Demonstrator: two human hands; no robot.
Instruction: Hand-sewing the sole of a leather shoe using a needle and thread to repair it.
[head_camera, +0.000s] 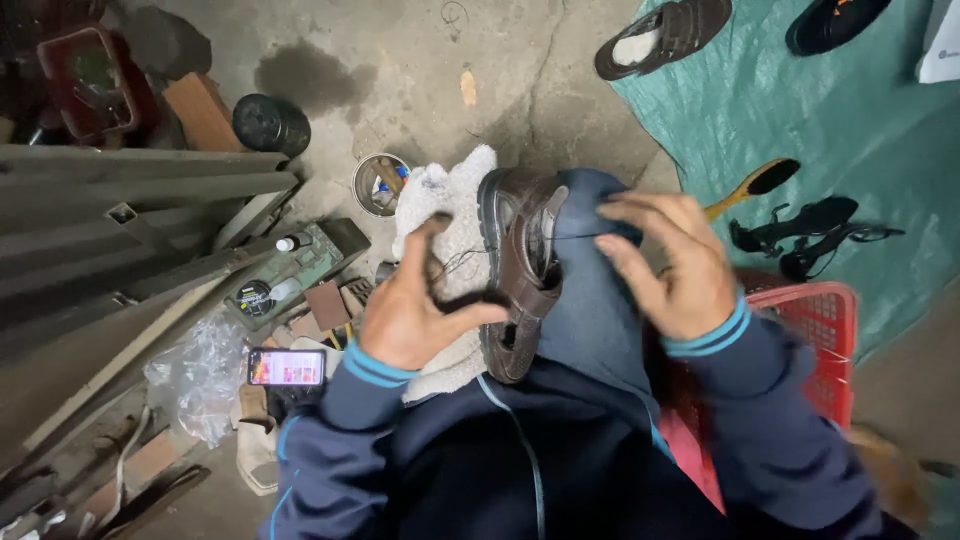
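A brown leather shoe (515, 265) lies on its side across my lap, partly on a white fluffy cloth (455, 205) and against my blue-trousered knee (590, 290). My left hand (415, 300) presses at the shoe's sole edge, with a dark thread or strap running through its fingers. My right hand (670, 265) hovers over the knee, fingers pinched on a thin thread that stretches back to the shoe. Both hands are slightly blurred.
A red plastic basket (825, 330) stands at my right. On the green tarp (830, 130) lie a brush (755, 185), black sandals (805, 235) and other shoes (660, 35). At my left are a phone (287, 367), a small tin (381, 184), a tool tray (295, 270) and metal bars (120, 230).
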